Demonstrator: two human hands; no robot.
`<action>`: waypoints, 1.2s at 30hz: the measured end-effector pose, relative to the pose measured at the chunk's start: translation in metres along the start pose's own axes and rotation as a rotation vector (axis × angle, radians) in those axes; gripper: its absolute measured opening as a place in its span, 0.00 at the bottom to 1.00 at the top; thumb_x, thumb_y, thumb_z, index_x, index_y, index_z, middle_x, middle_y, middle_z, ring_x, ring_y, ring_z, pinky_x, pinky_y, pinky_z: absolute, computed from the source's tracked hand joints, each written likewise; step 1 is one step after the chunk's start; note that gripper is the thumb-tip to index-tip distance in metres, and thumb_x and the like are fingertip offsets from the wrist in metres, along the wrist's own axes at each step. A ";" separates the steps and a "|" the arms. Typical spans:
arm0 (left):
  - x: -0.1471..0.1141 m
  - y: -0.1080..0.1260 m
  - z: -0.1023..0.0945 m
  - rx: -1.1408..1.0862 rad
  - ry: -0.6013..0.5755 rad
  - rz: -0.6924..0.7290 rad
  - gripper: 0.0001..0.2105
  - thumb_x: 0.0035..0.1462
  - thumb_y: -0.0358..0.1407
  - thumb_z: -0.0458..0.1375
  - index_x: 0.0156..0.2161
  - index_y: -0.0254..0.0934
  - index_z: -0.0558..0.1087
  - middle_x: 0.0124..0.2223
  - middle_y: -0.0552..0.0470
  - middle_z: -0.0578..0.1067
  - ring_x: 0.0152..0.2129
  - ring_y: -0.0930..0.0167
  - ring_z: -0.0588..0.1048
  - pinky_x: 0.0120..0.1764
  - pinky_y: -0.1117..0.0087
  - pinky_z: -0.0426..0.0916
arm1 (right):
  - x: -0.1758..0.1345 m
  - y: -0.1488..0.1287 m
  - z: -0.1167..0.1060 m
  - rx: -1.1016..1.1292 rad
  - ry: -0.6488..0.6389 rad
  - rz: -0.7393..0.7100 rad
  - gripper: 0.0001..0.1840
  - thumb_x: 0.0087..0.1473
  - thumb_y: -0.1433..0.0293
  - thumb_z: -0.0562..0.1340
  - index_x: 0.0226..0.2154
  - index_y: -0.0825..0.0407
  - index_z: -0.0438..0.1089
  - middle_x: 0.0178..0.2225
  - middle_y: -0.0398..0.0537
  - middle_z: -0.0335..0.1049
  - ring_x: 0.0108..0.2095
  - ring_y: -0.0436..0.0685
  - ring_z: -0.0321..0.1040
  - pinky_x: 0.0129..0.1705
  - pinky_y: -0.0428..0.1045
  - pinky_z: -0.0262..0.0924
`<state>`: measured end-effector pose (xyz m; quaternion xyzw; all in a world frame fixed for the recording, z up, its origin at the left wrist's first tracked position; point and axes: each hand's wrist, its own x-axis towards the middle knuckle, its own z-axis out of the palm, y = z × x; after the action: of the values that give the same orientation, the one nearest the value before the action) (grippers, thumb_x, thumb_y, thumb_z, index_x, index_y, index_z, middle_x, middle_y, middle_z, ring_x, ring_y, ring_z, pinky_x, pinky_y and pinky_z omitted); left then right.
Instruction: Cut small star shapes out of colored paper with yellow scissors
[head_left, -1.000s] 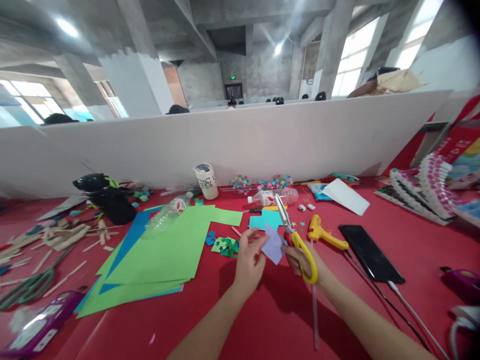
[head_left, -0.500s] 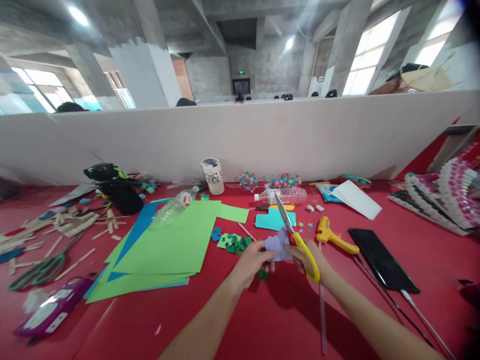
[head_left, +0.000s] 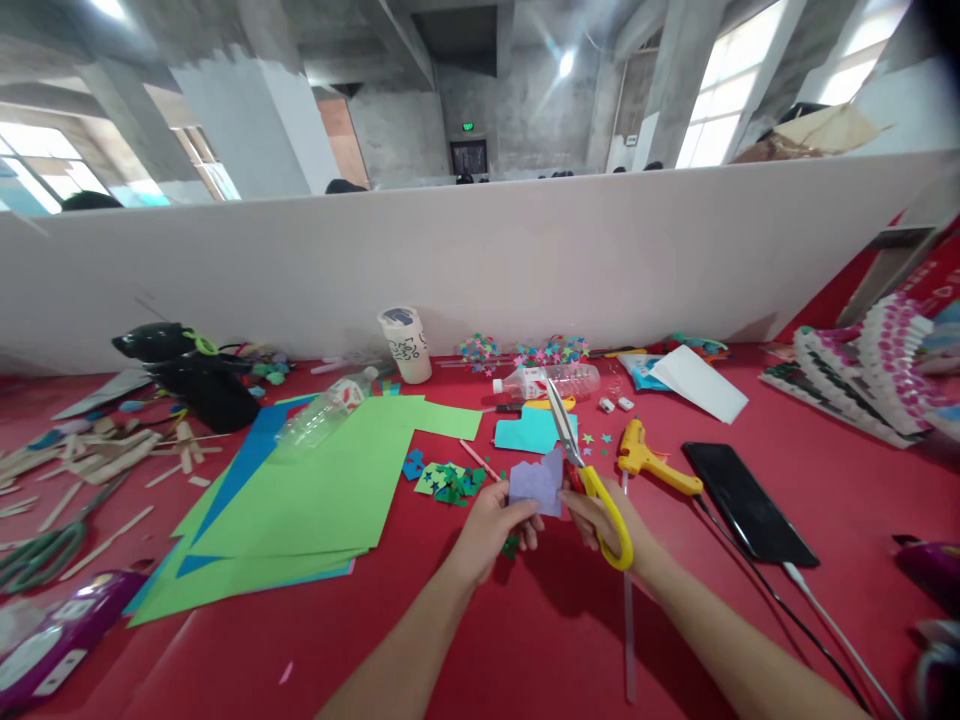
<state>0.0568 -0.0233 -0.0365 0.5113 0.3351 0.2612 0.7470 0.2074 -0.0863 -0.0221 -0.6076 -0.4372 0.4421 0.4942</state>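
Observation:
A small purple piece of paper (head_left: pixel 535 485) with a jagged upper edge is pinched in my left hand (head_left: pixel 495 520). My right hand (head_left: pixel 600 515) grips a pair of scissors (head_left: pixel 611 520) with yellow handles, its blades pointing up and away from me. The right fingertips also touch the paper's right edge. Just beyond the paper lie a cyan paper sheet (head_left: pixel 517 432) and a clear plastic bottle (head_left: pixel 555 382). Green paper scraps (head_left: pixel 454 482) and a pink stick (head_left: pixel 478 458) are left of the paper.
Large green sheets (head_left: pixel 315 500) cover the left part of the red table, with a second bottle (head_left: pixel 322 415) on them. A yellow glue gun (head_left: pixel 660 462) and a black phone (head_left: pixel 750 505) lie at right. Wooden sticks, green scissors (head_left: pixel 52 550) and a black flask (head_left: pixel 210 390) are at left.
The view has shifted slightly, so the table's things appear further left. The purple paper is now turned flatter towards me, with less of it covered by the fingers and scissors.

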 end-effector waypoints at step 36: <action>0.009 0.016 -0.034 -0.233 0.413 0.267 0.10 0.42 0.36 0.60 0.27 0.34 0.64 0.21 0.58 0.70 0.11 0.80 0.63 0.15 0.77 0.56 | -0.013 -0.002 -0.025 -0.666 -0.354 -0.033 0.23 0.49 0.51 0.56 0.20 0.52 0.55 0.16 0.35 0.49 0.17 0.46 0.49 0.19 0.42 0.43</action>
<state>0.0355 0.0086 -0.0320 0.3972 0.3778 0.4930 0.6756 0.2289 -0.1042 -0.0159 -0.6421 -0.6453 0.3658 0.1937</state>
